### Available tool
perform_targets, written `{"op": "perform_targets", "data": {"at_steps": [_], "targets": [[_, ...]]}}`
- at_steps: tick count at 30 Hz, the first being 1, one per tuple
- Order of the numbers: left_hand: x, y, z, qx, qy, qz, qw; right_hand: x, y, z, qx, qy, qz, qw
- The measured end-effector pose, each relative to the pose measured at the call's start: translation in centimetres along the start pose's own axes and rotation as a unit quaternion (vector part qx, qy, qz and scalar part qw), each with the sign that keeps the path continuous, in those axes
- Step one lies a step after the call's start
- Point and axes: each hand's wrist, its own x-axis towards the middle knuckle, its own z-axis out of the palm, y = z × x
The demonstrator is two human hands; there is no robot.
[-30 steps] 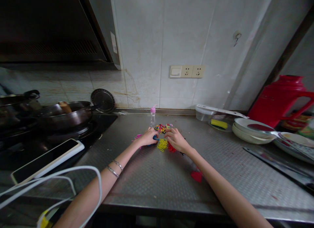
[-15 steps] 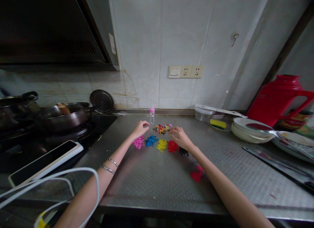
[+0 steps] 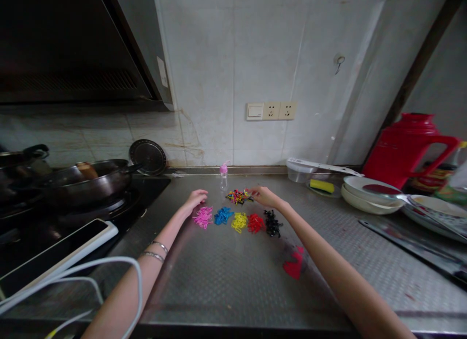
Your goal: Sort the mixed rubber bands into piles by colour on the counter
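Observation:
My left hand hovers just behind the pile of pink rubber bands, fingers curled together; anything pinched in them is too small to see. My right hand reaches to the right edge of the mixed-colour rubber band pile, its fingertips drawn together at the bands. What they grip is hidden. In front lie separate piles of blue bands, yellow bands, red bands and black bands. Behind the mixed pile stands a small clear bottle with a pink top.
A clear bag with a red heart shape lies beside my right forearm. Pans sit on the stove at left, near a white device and cable. Bowls, a yellow sponge, a knife and a red thermos stand right.
My left hand has moved left, from beside the mixed pile toward the pink pile. My right hand has shifted back to the mixed pile, uncovering the black bands. The view has turned slightly.

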Motion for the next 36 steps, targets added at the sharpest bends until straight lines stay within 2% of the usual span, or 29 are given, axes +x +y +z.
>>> {"op": "perform_targets", "data": {"at_steps": [5, 12, 19, 27, 32, 36], "targets": [[-0.3, 0.0, 0.3, -0.007, 0.019, 0.005, 1.0, 1.5, 0.5, 0.5, 0.028, -0.009, 0.017, 0.999], [-0.4, -0.2, 0.4, -0.01, 0.047, 0.002, 0.999, 1.0, 1.2, 1.5, 0.01, -0.036, -0.001, 0.999], [-0.3, 1.1, 0.5, -0.018, 0.086, 0.019, 0.996, 0.7, 1.7, 1.7, 0.016, -0.009, 0.009, 1.0], [0.9, 5.6, 1.6, -0.036, 0.048, 0.081, 0.995, 0.9, 2.7, 2.1, 0.091, 0.02, 0.023, 0.995], [0.4, 7.6, 3.4, -0.06, 0.007, 0.099, 0.993, 1.0, 2.1, 0.3, 0.203, -0.007, 0.044, 0.978], [-0.4, 8.4, 5.0, -0.025, -0.044, 0.129, 0.99, 0.8, 1.2, -1.8, 0.279, -0.034, 0.054, 0.958]]}}
